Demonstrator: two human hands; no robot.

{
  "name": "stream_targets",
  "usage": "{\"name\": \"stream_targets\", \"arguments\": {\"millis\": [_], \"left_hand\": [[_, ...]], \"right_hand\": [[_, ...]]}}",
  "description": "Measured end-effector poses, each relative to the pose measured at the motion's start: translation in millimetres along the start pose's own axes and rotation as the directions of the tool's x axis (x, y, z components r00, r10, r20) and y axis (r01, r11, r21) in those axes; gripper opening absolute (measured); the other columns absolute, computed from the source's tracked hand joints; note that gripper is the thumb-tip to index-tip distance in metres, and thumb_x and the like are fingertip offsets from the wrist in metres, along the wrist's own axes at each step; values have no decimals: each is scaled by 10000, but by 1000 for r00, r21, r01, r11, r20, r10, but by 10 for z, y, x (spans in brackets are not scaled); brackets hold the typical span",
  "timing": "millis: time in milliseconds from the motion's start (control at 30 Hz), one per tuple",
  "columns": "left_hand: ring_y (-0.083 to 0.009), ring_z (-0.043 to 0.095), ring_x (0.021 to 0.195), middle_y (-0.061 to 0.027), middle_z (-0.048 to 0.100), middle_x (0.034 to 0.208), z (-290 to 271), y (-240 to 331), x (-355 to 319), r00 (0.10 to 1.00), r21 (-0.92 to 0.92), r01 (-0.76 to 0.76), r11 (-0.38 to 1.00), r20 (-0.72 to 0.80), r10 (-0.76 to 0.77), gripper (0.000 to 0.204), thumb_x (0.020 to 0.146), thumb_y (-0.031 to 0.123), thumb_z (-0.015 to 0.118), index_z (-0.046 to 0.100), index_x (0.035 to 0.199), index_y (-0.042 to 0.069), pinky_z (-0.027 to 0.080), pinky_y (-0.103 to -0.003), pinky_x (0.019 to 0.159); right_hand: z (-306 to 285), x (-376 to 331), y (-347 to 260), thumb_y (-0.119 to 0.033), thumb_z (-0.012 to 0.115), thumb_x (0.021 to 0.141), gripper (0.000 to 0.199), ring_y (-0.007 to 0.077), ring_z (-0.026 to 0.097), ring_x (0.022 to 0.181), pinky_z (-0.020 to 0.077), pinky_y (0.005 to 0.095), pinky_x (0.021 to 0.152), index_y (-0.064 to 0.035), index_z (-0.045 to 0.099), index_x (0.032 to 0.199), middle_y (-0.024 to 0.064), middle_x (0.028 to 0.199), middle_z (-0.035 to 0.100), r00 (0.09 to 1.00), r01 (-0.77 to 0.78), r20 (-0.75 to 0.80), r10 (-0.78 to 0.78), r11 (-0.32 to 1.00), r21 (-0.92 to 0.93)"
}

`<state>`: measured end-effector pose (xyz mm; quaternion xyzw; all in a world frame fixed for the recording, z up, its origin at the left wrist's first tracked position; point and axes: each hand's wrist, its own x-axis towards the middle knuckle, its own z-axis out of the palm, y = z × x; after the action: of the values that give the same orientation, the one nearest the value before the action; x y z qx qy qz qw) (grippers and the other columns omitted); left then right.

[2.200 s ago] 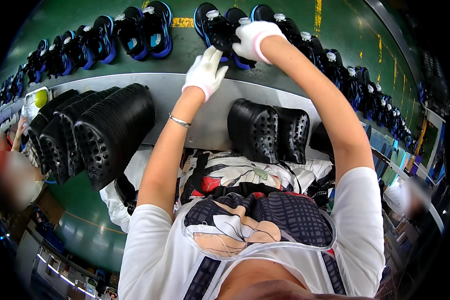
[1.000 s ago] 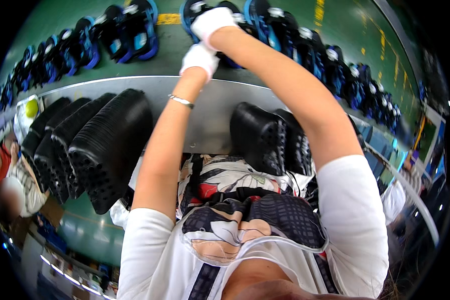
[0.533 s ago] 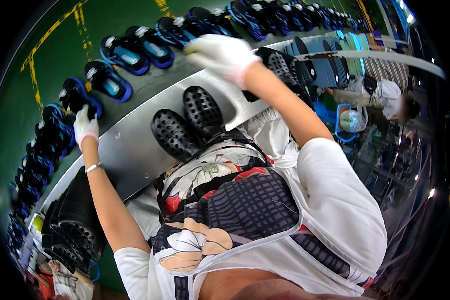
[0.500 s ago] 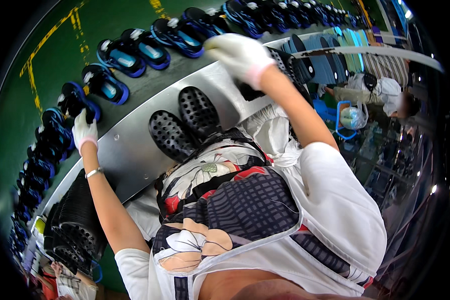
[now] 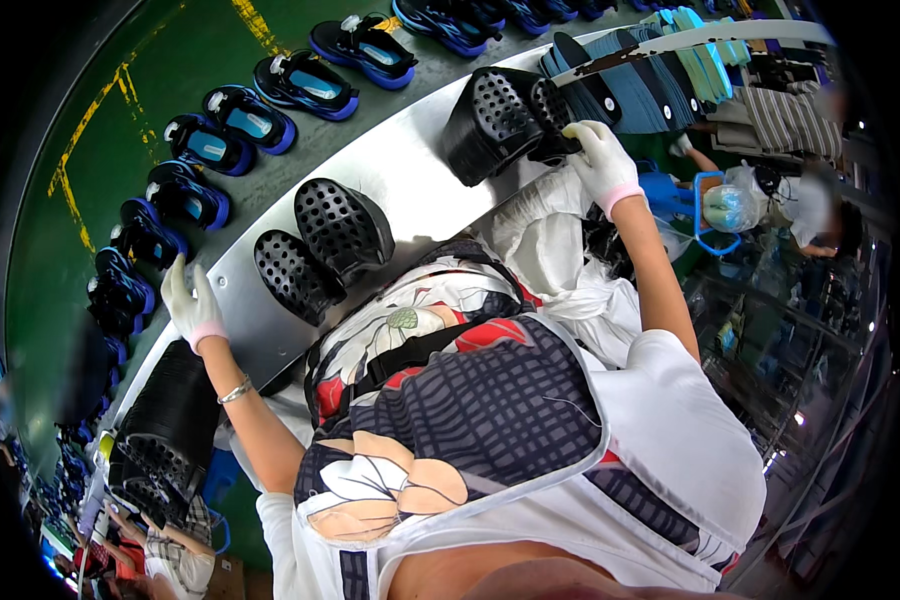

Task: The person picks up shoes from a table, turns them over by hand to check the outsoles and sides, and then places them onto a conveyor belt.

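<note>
Your white-gloved right hand (image 5: pixel 602 166) reaches for a black perforated insole stack (image 5: pixel 550 104), grip unclear; lifting likely needs firmness. Your left hand (image 5: pixel 191 304) spreads wide.

Two black pieces (image 5: pixel 498 108) — round-ended, their faces full of holes — lie side by side on the metal table (image 5: pixel 412 172).

Bright light glares white on the metal desk (image 5: pixel 410 150); the fisheye bends its edge, and the dim right side fades into black corners.
</note>
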<state>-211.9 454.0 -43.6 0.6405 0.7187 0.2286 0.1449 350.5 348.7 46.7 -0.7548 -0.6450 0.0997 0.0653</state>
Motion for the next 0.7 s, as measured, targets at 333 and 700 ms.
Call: {"name": "stream_targets", "arguments": {"millis": [333,700], "left_hand": [[-232,573,1043,-122,555,1192,-61,179,-76,994,-39,108,993,35,-106,321,877,237,586,627,1163,98,448,-315,896],[-207,575,1058,-137,554,1234,-483,1265,66,932,-762,234,604,353,84,478,916,286,564,487,1295,4,436,-324,929]], "right_hand": [[-285,-7,-14,-68,650,723,281,269,581,952,486,346,793,-82,583,995,78,1056,571,995,97,0,-97,994,59],[-415,649,-1787,-59,656,716,267,289,573,955,479,362,816,-79,591,974,92,1025,581,835,545,-130,-535,771,330]]}}
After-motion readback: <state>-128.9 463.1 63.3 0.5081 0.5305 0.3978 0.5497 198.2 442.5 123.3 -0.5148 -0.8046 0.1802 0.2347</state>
